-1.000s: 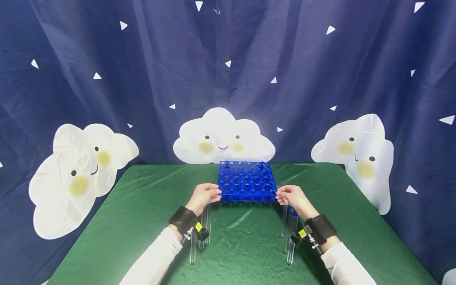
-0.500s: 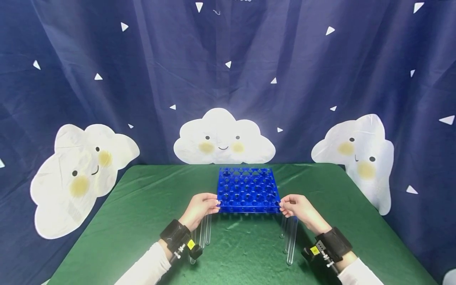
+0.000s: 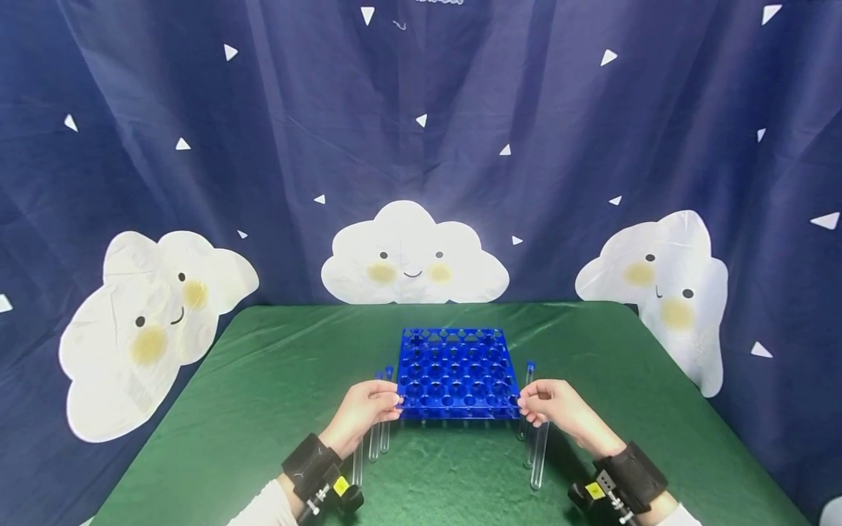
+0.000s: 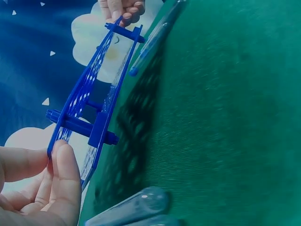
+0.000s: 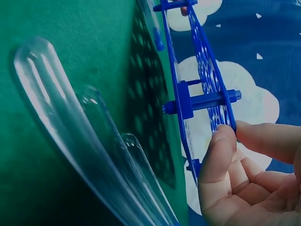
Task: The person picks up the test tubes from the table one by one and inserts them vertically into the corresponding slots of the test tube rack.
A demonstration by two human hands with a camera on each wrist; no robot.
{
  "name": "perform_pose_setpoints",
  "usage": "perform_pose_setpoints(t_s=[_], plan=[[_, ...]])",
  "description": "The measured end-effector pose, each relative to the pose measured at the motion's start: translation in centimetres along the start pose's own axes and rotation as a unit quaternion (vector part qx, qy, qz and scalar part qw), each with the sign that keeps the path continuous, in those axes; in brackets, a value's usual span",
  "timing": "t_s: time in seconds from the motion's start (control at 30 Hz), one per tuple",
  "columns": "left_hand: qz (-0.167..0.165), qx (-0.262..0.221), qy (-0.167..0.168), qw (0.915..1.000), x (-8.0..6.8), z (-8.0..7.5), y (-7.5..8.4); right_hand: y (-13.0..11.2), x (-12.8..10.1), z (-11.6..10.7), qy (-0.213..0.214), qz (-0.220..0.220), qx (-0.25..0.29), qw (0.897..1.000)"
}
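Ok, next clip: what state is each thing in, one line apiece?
Blue tube rack: empty, held level at its near corners, above the cloth in the wrist views.
Left hand: pinches the rack's left corner.
Right hand: pinches the right corner.
Left test tubes: lying flat, empty.
Right test tubes: lying flat, empty.
Green tablecloth: spread, slightly wrinkled.

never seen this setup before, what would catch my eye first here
A bright blue test tube rack sits mid-table, its near corners pinched by the left hand and the right hand. Clear test tubes lie on the green tablecloth on both sides of it. Behind hangs a navy curtain with smiling white clouds.
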State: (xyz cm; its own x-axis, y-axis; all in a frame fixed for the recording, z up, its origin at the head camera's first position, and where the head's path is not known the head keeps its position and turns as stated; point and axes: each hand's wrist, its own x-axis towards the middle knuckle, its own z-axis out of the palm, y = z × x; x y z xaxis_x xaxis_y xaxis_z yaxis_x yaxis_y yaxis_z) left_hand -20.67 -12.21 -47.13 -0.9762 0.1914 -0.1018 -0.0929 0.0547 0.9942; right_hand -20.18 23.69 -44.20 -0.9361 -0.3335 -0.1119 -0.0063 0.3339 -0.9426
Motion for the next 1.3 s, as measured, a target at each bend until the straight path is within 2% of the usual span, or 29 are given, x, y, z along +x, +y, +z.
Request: perform_pose_setpoints(t_s=[0.23,0.6,0.97,1.3], plan=[[-0.010,-0.002,-0.012,0.9999,-1.3,0.0,-0.8,1.0,-1.0,0.6,-0.021,-0.001,0.019,1.000],[-0.029,-0.020,-0.017,0.9992,-2.2,0.3,-1.8,1.8,-1.8,1.2,-0.028,0.010,0.022,0.999],[-0.027,-0.024,-0.020,0.9992,-2.4,0.3,-2.1,2.7,-2.0,1.5,-0.029,0.014,0.021,0.999],[-0.025,-0.027,-0.034,0.9988,-2.5,-0.1,-1.9,3.2,-2.0,1.4,-0.040,0.006,0.049,0.998]])
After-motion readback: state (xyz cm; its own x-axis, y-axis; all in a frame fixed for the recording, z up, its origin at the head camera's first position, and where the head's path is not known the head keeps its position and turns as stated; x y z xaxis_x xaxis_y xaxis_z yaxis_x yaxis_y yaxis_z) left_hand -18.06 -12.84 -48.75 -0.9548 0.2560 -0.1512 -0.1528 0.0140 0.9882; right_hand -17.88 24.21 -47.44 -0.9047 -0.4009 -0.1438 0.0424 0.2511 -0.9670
